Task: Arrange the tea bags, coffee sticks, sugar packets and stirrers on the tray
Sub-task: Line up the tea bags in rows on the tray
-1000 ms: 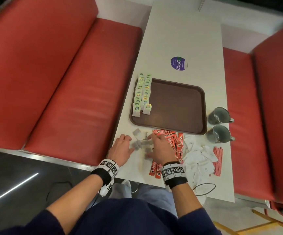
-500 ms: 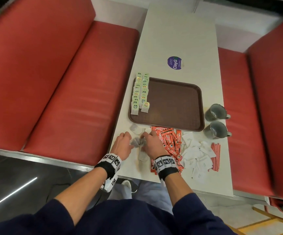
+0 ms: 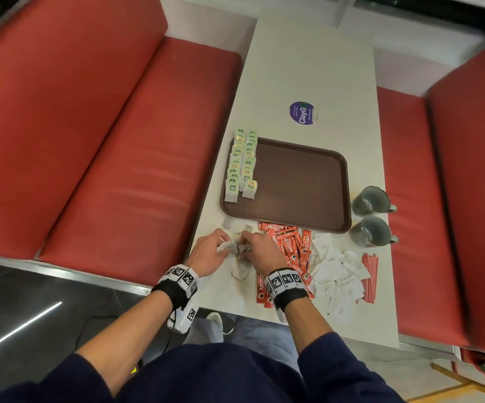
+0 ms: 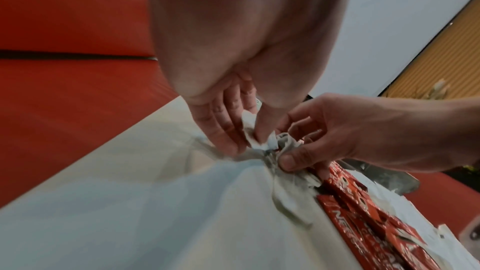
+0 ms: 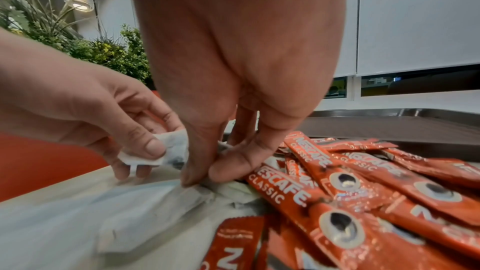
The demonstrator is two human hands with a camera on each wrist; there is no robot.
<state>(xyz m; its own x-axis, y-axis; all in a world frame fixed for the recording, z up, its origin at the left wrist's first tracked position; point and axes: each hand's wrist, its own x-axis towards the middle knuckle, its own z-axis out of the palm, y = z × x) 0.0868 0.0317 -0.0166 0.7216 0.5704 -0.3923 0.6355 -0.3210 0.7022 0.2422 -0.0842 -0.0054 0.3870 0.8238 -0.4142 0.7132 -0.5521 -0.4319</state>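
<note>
A brown tray [image 3: 299,181] lies on the white table [image 3: 308,62], with two rows of green-tagged tea bags [image 3: 242,164] along its left edge. In front of the tray, my left hand [image 3: 210,253] pinches a loose white tea bag [image 5: 158,152] between thumb and fingers. My right hand [image 3: 260,250] pinches another crumpled tea bag [image 4: 285,144] right beside it. More loose tea bags [image 3: 241,270] lie around both hands. Red coffee sticks [image 3: 292,245] are piled just right of my right hand, then white sugar packets [image 3: 337,274] and red stirrers [image 3: 369,277].
Two grey mugs [image 3: 370,216] stand at the table's right edge beside the tray. A purple round sticker [image 3: 302,112] lies beyond the tray. Red bench seats [image 3: 104,141] flank the table on both sides. The near table edge is just behind my wrists.
My left hand has moved in from flat on the table and now pinches a tea bag next to my right hand. Both hands have drawn together over the loose tea bags.
</note>
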